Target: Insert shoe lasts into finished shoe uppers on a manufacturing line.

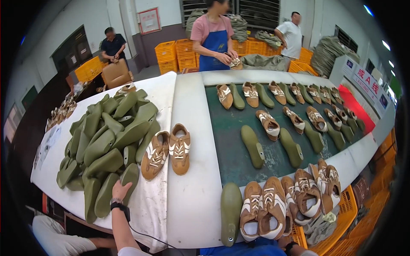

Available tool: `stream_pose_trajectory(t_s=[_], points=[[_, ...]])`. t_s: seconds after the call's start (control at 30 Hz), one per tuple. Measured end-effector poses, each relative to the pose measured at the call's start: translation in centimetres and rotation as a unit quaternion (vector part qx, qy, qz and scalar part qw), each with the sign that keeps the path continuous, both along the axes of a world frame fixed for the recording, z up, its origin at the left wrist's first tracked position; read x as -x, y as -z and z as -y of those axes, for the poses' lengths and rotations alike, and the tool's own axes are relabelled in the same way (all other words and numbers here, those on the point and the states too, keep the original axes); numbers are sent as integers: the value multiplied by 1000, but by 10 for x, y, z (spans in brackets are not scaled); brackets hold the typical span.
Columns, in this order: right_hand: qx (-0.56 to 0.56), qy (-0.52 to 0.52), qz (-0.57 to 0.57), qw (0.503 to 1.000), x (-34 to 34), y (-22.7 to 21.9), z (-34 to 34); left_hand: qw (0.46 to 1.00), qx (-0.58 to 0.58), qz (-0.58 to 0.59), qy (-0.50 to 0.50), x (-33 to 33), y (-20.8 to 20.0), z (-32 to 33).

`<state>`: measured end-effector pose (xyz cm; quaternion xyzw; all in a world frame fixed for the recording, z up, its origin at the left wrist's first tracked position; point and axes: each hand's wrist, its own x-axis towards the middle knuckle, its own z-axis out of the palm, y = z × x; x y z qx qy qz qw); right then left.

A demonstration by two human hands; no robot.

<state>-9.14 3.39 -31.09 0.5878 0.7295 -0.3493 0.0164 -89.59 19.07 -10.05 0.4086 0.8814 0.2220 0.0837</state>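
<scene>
My left hand (121, 190) is at the near edge of a pile of green shoe lasts (100, 147), its fingers closed on one last (131, 175). Low at the right, my right hand (283, 242) shows only in part; shoes in front hide its fingers. Just beyond it, several brown-and-white sneakers (273, 205) stand close together along the table edge. A single green last (231, 211) lies to their left. Two more sneakers, a left one (155, 157) and a right one (180, 149), sit beside the pile.
A dark green conveyor belt (232, 153) carries rows of sneakers and lasts. Across the table a person in a blue apron (215, 47) holds a sneaker. Two other people stand farther back. Orange crates (166, 55) line the wall; another crate (341, 217) is at the near right.
</scene>
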Motion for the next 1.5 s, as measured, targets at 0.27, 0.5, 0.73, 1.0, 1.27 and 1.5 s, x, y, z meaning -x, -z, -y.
stream_pose_trajectory(t_s=[0.27,0.5,0.73,1.0,1.27,1.5], points=[[-54,37,-199,978,-17,128,2,972,198,-5,129,-82,-20,49],[174,120,23,977,3,0,15,966,217,-58,129,-180,-44,98],[192,252,-70,946,-17,54,46,853,242,-389,250,-234,-36,88],[240,208,-23,948,-14,78,66,958,149,-54,238,-203,-52,124],[124,62,-54,989,-16,16,26,974,-30,-92,205,-234,-22,149],[122,-152,-184,963,35,-239,-29,981,-27,18,190,-267,-26,126]])
